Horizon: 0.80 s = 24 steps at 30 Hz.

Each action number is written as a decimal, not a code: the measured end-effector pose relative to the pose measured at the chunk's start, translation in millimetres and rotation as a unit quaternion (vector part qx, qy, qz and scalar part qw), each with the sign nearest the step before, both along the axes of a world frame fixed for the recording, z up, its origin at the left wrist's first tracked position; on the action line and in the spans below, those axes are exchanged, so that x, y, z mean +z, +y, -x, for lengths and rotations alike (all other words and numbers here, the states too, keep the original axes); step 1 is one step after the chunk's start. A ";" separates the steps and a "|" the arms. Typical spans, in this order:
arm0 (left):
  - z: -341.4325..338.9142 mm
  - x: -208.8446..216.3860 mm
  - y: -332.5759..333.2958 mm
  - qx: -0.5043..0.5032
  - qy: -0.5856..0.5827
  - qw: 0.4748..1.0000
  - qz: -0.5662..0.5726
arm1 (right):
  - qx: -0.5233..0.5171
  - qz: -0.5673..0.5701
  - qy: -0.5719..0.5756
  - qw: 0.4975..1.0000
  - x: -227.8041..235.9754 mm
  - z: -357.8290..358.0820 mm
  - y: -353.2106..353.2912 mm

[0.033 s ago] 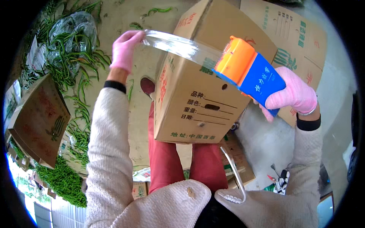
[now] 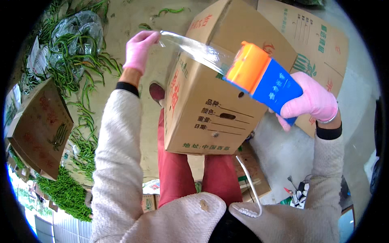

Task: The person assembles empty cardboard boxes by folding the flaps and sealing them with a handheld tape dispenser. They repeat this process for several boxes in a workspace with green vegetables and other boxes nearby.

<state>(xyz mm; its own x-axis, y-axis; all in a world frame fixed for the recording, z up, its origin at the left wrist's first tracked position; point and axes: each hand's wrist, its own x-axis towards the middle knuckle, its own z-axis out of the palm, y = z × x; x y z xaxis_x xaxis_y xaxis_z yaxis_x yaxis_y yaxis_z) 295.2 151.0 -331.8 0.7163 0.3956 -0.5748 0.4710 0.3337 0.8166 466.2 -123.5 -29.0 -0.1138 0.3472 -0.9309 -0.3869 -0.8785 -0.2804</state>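
A large cardboard carton (image 2: 219, 93) with printed sides stands tilted in front of my red-trousered legs. My right hand (image 2: 310, 99), in a pink glove, is wrapped round the blue handle of an orange-and-blue tape dispenser (image 2: 259, 77), held over the carton's right part. From the dispenser a strip of clear packing tape (image 2: 198, 50) stretches leftward above the carton. Its free end is pinched by the fingers of my left hand (image 2: 138, 48), also pink-gloved, out past the carton's left edge. The tape hangs in the air, slightly slack.
A flattened cardboard sheet (image 2: 316, 48) lies behind at the right. Green chili peppers (image 2: 77, 65) with a clear plastic bag (image 2: 87, 26) are strewn over the floor at left. Another carton (image 2: 40, 125) sits at far left, near a big pepper heap (image 2: 67, 192).
My left hand has shifted a little to the right, toward the carton. The dispenser has moved slightly left, and the tape span between them is shorter.
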 end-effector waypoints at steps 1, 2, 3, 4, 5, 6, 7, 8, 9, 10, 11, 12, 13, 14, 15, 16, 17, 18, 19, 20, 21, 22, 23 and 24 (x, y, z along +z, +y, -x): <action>-3.1 -18.8 -6.3 -0.002 -0.001 1.000 -0.009 | 0.013 0.014 -0.004 1.000 -6.2 2.2 10.5; -4.2 -36.0 -13.0 0.003 -0.001 1.000 0.005 | 0.019 0.024 -0.015 0.999 -11.6 4.0 22.2; -3.0 -56.9 -22.7 0.007 -0.003 1.000 0.023 | 0.028 0.032 -0.016 0.999 -16.0 3.6 30.1; -3.0 -69.9 -31.0 0.010 -0.005 0.999 0.038 | 0.036 0.037 -0.018 0.999 -18.7 2.0 37.6; -3.3 -81.8 -41.5 0.021 0.011 0.999 0.046 | 0.044 0.041 -0.020 0.998 -20.8 0.6 44.5; -7.6 -83.8 -59.5 0.028 0.008 0.996 0.085 | 0.046 0.044 -0.033 0.997 -20.8 -0.6 46.2; -8.6 -87.3 -71.6 0.037 0.008 0.992 0.117 | 0.080 0.075 -0.047 0.993 -16.9 -4.8 52.2; -8.9 -92.9 -78.4 0.037 0.007 0.992 0.120 | 0.084 0.084 -0.044 0.992 -20.3 -5.9 54.1; -10.7 -95.9 -87.3 0.037 0.004 0.991 0.125 | 0.089 0.096 -0.044 0.990 -19.4 -7.4 55.0; -11.9 -98.3 -95.2 0.050 0.002 0.988 0.149 | 0.099 0.097 -0.043 0.989 -18.8 -8.8 55.8; -13.4 -100.8 -101.0 0.052 0.006 0.985 0.163 | 0.109 0.097 -0.043 0.988 -18.4 -10.2 56.7; -13.7 -103.2 -105.8 0.053 0.009 0.983 0.176 | 0.117 0.096 -0.042 0.988 -18.9 -10.1 58.1; -14.5 -105.5 -110.0 0.053 0.013 0.981 0.187 | 0.122 0.111 -0.046 0.985 -18.9 -9.1 61.4; -12.4 -106.4 -115.5 0.050 0.015 0.982 0.180 | 0.127 0.126 -0.050 0.983 -18.5 -7.9 65.7; -13.2 -103.2 -122.6 0.046 0.028 0.988 0.144 | 0.129 0.145 -0.055 0.979 -17.1 -7.6 68.3; -13.9 -100.0 -128.5 0.043 0.041 0.992 0.108 | 0.128 0.150 -0.056 0.979 -16.8 -7.4 69.9; -14.7 -97.6 -132.3 0.039 0.054 0.995 0.071 | 0.127 0.155 -0.057 0.978 -16.6 -7.3 71.2; -13.4 -96.4 -133.2 -0.014 0.079 0.996 -0.049 | 0.126 0.157 -0.057 0.978 -16.2 -7.3 72.9; -12.9 -94.7 -135.7 -0.038 0.086 0.985 -0.143 | 0.128 0.165 -0.056 0.976 -16.6 -7.1 75.2; -11.6 -92.2 -139.4 -0.061 0.092 0.966 -0.235 | 0.129 0.171 -0.055 0.975 -17.6 -7.0 77.6; -11.6 -90.4 -141.0 -0.084 0.097 0.936 -0.327 | 0.130 0.177 -0.055 0.974 -17.4 -7.6 78.8; -13.5 -90.0 -140.5 -0.103 0.133 0.940 -0.297 | 0.130 0.172 -0.057 0.975 -17.7 -8.3 77.4; -13.8 -88.9 -141.1 -0.117 0.165 0.933 -0.297 | 0.130 0.166 -0.059 0.976 -19.2 -8.2 74.6; -16.1 -84.0 -141.1 -0.133 0.195 0.925 -0.297 | 0.127 0.160 -0.062 0.977 -20.2 -8.2 70.0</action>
